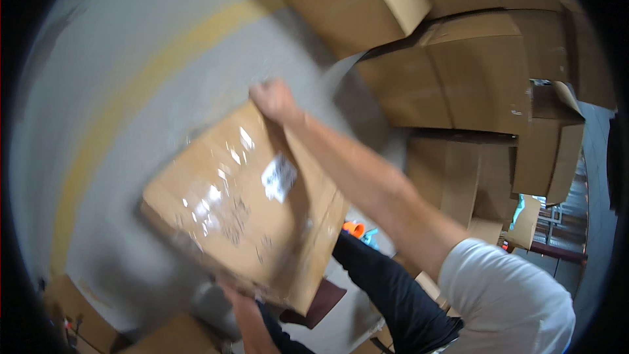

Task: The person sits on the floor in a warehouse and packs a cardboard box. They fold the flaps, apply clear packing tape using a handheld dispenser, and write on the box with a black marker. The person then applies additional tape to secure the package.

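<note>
A large taped cardboard box [216,190] is tilted between my two hands, over the floor. Clear tape on it shines, and a white label [279,177] sits on its upper face along with faint dark marks. My right hand [274,99] is closed at the box's far corner, with that arm stretched across the box's right side. At the near lower edge, my left hand [237,294] grips the box, its fingers mostly hidden beneath it.
Large cardboard boxes [472,78] are stacked at the right, some with open flaps. A yellow line [131,98] curves over the grey floor [85,92]. More cardboard [78,308] lies at the lower left. An orange object [354,229] shows near my dark-trousered leg [386,282].
</note>
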A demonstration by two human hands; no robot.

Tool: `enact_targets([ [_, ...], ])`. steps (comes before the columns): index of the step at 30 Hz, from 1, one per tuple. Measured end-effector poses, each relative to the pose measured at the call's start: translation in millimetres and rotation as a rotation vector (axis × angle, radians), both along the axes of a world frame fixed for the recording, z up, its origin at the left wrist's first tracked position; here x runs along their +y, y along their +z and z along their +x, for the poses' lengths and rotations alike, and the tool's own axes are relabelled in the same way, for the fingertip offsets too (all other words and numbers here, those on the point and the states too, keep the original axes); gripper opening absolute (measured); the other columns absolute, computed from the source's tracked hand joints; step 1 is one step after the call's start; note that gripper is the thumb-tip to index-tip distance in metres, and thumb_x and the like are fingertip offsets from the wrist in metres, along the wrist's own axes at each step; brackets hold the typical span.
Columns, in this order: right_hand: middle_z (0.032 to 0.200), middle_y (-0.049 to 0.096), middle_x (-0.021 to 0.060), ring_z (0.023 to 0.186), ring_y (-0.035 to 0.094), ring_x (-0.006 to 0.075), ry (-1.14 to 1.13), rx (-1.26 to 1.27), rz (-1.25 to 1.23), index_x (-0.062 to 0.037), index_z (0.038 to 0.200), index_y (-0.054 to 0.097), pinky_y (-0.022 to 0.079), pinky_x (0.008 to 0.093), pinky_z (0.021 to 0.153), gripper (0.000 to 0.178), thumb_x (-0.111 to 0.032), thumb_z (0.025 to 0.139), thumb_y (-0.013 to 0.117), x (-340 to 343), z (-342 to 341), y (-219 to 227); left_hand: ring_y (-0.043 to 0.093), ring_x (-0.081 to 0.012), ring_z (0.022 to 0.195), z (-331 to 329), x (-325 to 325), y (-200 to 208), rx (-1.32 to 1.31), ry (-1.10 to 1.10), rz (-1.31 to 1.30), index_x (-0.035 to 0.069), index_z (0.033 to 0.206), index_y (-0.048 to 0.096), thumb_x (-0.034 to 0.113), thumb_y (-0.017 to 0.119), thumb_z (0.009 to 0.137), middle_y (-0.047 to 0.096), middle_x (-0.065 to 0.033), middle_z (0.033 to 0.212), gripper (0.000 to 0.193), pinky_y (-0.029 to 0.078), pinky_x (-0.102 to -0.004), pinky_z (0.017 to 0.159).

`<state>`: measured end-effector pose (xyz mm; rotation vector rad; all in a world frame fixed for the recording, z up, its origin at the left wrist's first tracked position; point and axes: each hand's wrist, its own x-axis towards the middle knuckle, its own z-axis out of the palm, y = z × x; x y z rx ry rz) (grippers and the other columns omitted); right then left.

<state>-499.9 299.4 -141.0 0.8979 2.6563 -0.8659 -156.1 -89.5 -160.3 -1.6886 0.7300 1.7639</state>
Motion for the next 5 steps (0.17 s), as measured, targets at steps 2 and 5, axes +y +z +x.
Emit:
enact_targets([
  [2, 0.091, 0.075, 0.0259, 0.090, 0.073, 0.0316, -0.171, -0.110, -0.168, 0.0036, 0.089, 0.077, 0.055, 0.0438, 0.084, 0.045, -0.039, 0.085, 0.063, 0.7, 40.1, 16.6, 0.045, -0.0368, 0.143, 6.7, -36.6, 59.9, 0.232, 0.023, -0.045, 0.011, 0.161, 0.033, 0.061, 0.044, 0.105, 0.041, -0.0139, 0.161, 0.075, 0.043, -0.0549, 0.116],
  [5, 0.087, 0.077, 0.0168, 0.086, 0.071, 0.0212, -0.381, -0.240, -0.449, 0.0015, 0.092, 0.080, 0.056, 0.0375, 0.082, 0.035, -0.030, 0.087, 0.064, -6.4, 111.6, 71.3, 0.043, -0.0370, 0.145, 23.4, -103.2, 128.5, 0.392, -0.241, -0.169, 0.016, 0.163, 0.028, 0.058, 0.050, 0.104, 0.039, -0.0119, 0.162, 0.076, 0.043, -0.0571, 0.116],
])
